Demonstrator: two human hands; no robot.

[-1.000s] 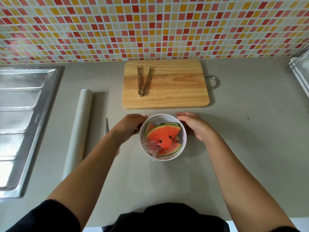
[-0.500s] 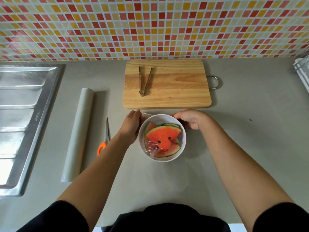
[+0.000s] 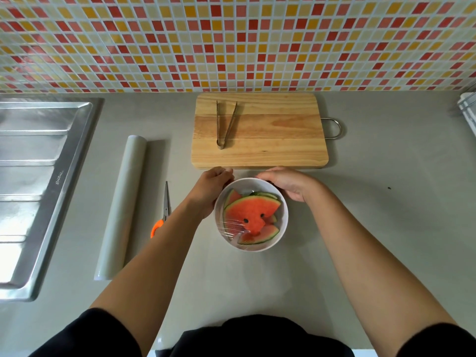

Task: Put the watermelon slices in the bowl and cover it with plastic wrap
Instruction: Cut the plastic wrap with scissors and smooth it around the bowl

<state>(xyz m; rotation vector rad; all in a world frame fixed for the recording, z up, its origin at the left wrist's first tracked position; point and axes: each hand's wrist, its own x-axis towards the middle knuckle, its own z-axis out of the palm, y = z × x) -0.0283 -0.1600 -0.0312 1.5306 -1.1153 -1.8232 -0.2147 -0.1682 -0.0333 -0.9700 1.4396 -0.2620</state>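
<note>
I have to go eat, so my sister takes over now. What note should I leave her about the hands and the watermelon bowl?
Left hand: cups the bowl at its far-left side.
Right hand: curls over the far-right rim.
Watermelon slices are in the bowl, with plastic wrap over them. The roll and scissors lie to its left.
Done: slices in, wrap on top.
Left: probably press the wrap snug all round the rim.
</note>
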